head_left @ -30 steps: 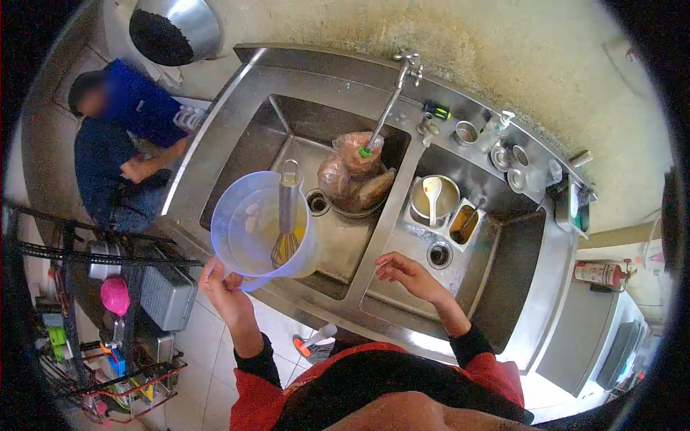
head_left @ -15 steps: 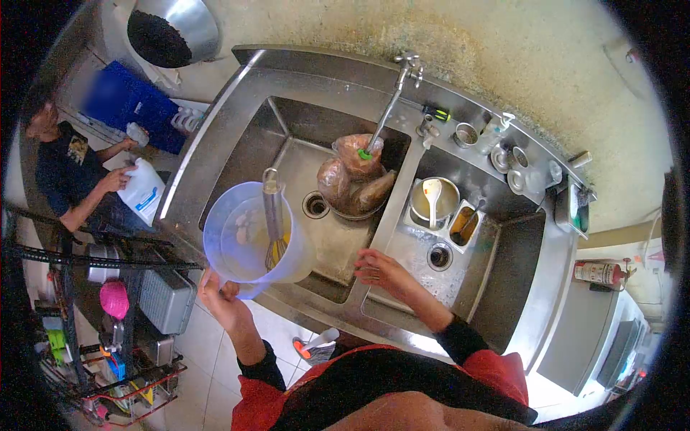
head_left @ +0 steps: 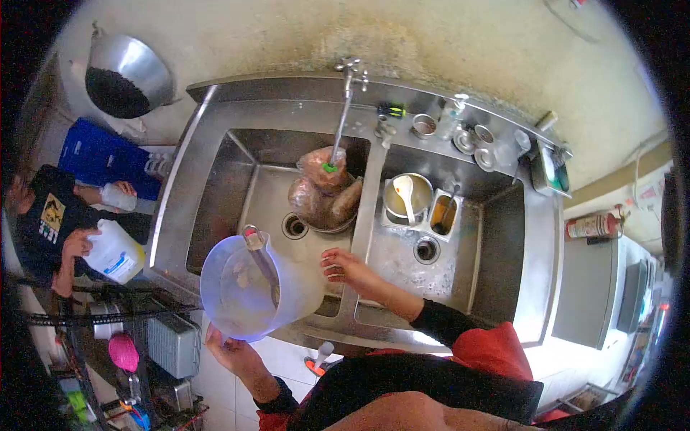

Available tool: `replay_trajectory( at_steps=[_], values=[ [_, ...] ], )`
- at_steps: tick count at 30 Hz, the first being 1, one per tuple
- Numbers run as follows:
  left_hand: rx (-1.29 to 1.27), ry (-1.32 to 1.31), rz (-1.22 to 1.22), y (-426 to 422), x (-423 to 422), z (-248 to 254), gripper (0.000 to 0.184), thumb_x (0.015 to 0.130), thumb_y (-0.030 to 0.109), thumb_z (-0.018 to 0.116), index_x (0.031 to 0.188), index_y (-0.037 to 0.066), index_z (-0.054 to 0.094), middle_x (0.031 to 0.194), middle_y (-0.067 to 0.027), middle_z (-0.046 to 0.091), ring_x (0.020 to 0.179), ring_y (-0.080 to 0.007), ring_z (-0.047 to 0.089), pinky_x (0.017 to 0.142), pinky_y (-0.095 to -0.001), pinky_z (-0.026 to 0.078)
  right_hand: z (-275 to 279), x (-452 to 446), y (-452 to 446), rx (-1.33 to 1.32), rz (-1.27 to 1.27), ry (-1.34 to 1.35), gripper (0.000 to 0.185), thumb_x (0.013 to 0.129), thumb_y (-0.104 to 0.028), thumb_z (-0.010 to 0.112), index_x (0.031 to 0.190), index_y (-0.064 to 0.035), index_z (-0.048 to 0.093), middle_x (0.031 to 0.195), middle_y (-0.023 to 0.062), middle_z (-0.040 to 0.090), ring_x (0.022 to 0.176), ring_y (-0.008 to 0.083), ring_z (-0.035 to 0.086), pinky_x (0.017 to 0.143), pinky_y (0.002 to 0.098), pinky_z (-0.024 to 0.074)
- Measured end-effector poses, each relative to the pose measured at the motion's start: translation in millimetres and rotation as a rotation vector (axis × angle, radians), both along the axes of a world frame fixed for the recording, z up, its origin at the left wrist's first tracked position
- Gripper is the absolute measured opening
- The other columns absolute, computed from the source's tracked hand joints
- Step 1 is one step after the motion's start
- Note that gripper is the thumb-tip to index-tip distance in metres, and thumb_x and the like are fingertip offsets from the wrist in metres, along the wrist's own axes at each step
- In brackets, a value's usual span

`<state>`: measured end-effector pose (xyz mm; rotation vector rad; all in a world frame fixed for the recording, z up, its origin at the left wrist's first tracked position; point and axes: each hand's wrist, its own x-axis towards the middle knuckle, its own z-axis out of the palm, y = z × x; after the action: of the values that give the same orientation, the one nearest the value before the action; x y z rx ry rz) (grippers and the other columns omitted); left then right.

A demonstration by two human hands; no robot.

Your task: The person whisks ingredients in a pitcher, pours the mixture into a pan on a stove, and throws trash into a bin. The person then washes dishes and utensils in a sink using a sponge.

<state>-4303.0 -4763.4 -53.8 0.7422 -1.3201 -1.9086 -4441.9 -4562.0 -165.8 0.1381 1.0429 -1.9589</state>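
Observation:
A large translucent plastic jug is held over the front edge of the left sink basin by my left hand, whose fingers are closed at its lower side. A metal whisk leans inside it, handle upward; its wires are mostly hidden. My right hand, fingers apart and holding nothing, hovers to the right of the jug near the divider between the basins. Bagged brown items sit in a bowl in the left basin, under the faucet.
The right basin holds a pot with a white spoon and a small container. Cups and lids line the back ledge. At left, a person holds a white jug, beside a black rack.
The view has shifted. My right hand has moved left, closer to the jug, and the whisk has tilted over. The other person now shows a white jug and a bottle in their hands.

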Motion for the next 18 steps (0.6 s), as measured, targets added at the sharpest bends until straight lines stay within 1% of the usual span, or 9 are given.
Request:
replay_trajectory(
  at_steps=[3, 5, 6, 8, 10, 12, 15, 17, 18],
  values=[
    [0.108, 0.041, 0.075, 19, -16, 4, 0.032, 0.074, 0.024, 0.044, 0.094, 0.000, 0.050, 0.091, -0.0073, 0.051, 0.082, -0.0152, 0.049, 0.067, -0.0270, 0.041, -21, -5, 25, 0.077, -0.143, -0.002, 0.024, 0.083, -0.027, 0.042, 0.101, -0.0114, 0.044, 0.094, 0.0032, 0.048, 0.083, 0.0146, 0.049, 0.074, 0.0282, 0.0412],
    [0.133, 0.052, 0.146, 27, -20, 8, 0.032, 0.075, 0.024, 0.043, 0.094, 0.000, 0.049, 0.092, -0.0089, 0.051, 0.090, -0.0184, 0.047, 0.078, -0.0315, 0.039, -31, -9, 21, -0.007, -0.252, -0.160, 0.024, 0.080, -0.024, 0.046, 0.101, -0.0111, 0.044, 0.095, 0.0042, 0.047, 0.086, 0.0154, 0.047, 0.072, 0.0272, 0.0421],
    [0.129, 0.048, 0.149, 29, -18, 8, 0.032, 0.075, 0.024, 0.043, 0.094, 0.000, 0.049, 0.092, -0.0089, 0.051, 0.090, -0.0184, 0.047, 0.078, -0.0315, 0.039, -41, -15, 7, -0.009, -0.249, -0.164, 0.024, 0.080, -0.024, 0.046, 0.101, -0.0111, 0.044, 0.095, 0.0042, 0.047, 0.086, 0.0154, 0.047, 0.072, 0.0272, 0.0421],
    [0.079, 0.049, 0.191, 30, -12, 6, 0.032, 0.075, 0.024, 0.043, 0.095, 0.000, 0.049, 0.095, -0.0101, 0.050, 0.092, -0.0194, 0.047, 0.078, -0.0320, 0.039, -64, -31, -32, -0.195, -0.509, -0.407, 0.021, 0.076, -0.012, 0.051, 0.096, -0.0089, 0.046, 0.089, 0.0039, 0.049, 0.079, 0.0167, 0.049, 0.073, 0.0288, 0.0415],
    [0.058, 0.042, 0.273, 35, -8, 11, 0.031, 0.075, 0.024, 0.043, 0.095, 0.001, 0.049, 0.096, -0.0102, 0.049, 0.092, -0.0201, 0.047, 0.079, -0.0328, 0.038, -88, -53, -62, -0.320, -0.673, -0.540, 0.020, 0.076, -0.012, 0.051, 0.095, -0.0088, 0.046, 0.088, 0.0041, 0.050, 0.079, 0.0171, 0.049, 0.072, 0.0294, 0.0415],
    [0.036, 0.037, 0.361, 35, -4, 16, 0.031, 0.075, 0.024, 0.043, 0.095, 0.001, 0.049, 0.096, -0.0104, 0.049, 0.092, -0.0209, 0.046, 0.079, -0.0336, 0.038, -114, -74, -82, -0.359, -0.775, -0.563, 0.019, 0.076, -0.013, 0.051, 0.094, -0.0086, 0.047, 0.088, 0.0044, 0.050, 0.078, 0.0175, 0.050, 0.071, 0.0300, 0.0414],
    [-0.137, -0.010, 0.271, 26, 6, 15, 0.034, 0.072, 0.030, 0.049, 0.096, 0.006, 0.047, 0.103, -0.0129, 0.047, 0.096, -0.0261, 0.044, 0.080, -0.0389, 0.038, -150, -89, -97, -0.350, -0.878, -0.557, 0.018, 0.075, -0.013, 0.051, 0.093, -0.0084, 0.048, 0.087, 0.0048, 0.051, 0.078, 0.0181, 0.050, 0.070, 0.0309, 0.0414],
    [0.049, -0.008, 0.352, 16, 11, 13, 0.035, 0.071, 0.030, 0.050, 0.096, 0.006, 0.048, 0.103, -0.0124, 0.047, 0.095, -0.0253, 0.045, 0.080, -0.0382, 0.037, -166, -93, -100, -0.324, -0.923, -0.542, 0.017, 0.075, -0.014, 0.050, 0.092, -0.0083, 0.049, 0.086, 0.0050, 0.051, 0.077, 0.0185, 0.050, 0.070, 0.0315, 0.0414],
    [0.041, -0.016, 0.359, 11, 14, 10, 0.035, 0.071, 0.030, 0.050, 0.096, 0.006, 0.048, 0.103, -0.0124, 0.047, 0.095, -0.0253, 0.045, 0.080, -0.0382, 0.037, -174, -91, -98, -0.307, -0.930, -0.539, 0.017, 0.075, -0.014, 0.050, 0.091, -0.0082, 0.049, 0.086, 0.0052, 0.051, 0.077, 0.0187, 0.050, 0.069, 0.0318, 0.0414]
  ],
)
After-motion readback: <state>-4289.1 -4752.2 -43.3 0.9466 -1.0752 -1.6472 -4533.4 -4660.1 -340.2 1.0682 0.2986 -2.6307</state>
